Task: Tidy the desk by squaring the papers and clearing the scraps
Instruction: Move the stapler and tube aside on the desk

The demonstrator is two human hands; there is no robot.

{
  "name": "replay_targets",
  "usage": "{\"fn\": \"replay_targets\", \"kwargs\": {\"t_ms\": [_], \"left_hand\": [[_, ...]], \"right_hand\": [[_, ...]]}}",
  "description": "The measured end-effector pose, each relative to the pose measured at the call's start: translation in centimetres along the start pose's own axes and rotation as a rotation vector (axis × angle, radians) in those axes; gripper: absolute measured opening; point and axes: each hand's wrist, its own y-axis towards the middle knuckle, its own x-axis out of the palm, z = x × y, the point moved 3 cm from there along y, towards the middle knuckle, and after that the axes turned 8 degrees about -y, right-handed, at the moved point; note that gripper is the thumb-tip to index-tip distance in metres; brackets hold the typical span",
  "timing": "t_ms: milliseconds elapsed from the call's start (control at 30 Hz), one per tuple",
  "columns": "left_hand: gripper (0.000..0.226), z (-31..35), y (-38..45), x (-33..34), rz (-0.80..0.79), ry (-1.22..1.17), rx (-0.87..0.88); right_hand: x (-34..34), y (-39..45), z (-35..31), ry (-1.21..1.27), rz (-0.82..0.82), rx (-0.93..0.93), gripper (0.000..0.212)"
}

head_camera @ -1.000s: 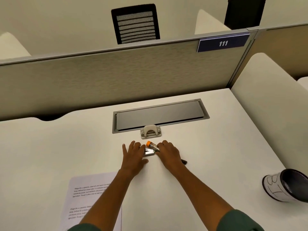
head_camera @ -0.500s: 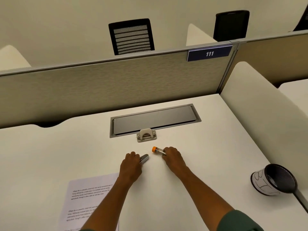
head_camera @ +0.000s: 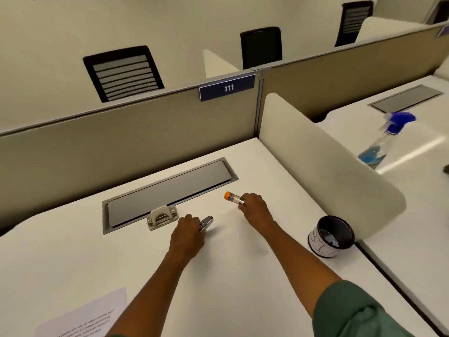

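A printed sheet of paper lies at the desk's near left corner, partly cut off by the frame. My left hand is closed around a small silver stapler, whose end sticks out past the fingers just above the desk. My right hand grips a clear tube with an orange cap, the cap pointing left and up. A black cup with a white paper wrap stands at the desk's right edge, to the right of my right forearm.
A grey cable hatch is set into the white desk, with a beige hole punch at its front edge. A curved white divider walls the right side. A blue spray bottle stands on the neighbouring desk.
My hands have drawn apart, the left with the stapler, the right carrying the tube rightward. The view has swung right, bringing in the neighbouring desk and the spray bottle.
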Motion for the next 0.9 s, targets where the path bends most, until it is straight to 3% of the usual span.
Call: {"fn": "replay_targets", "kwargs": {"t_ms": [367, 900], "left_hand": [[0.028, 9.3, 8.8, 3.6, -0.027, -0.031, 0.156], [0.025, 13.3, 14.4, 9.8, -0.088, 0.017, 0.227]], "right_hand": [[-3.2, 4.8, 8.8, -0.043, 0.08, 0.175, 0.022], [-1.6, 7.2, 14.8, -0.153, 0.087, 0.269, 0.016]]}}
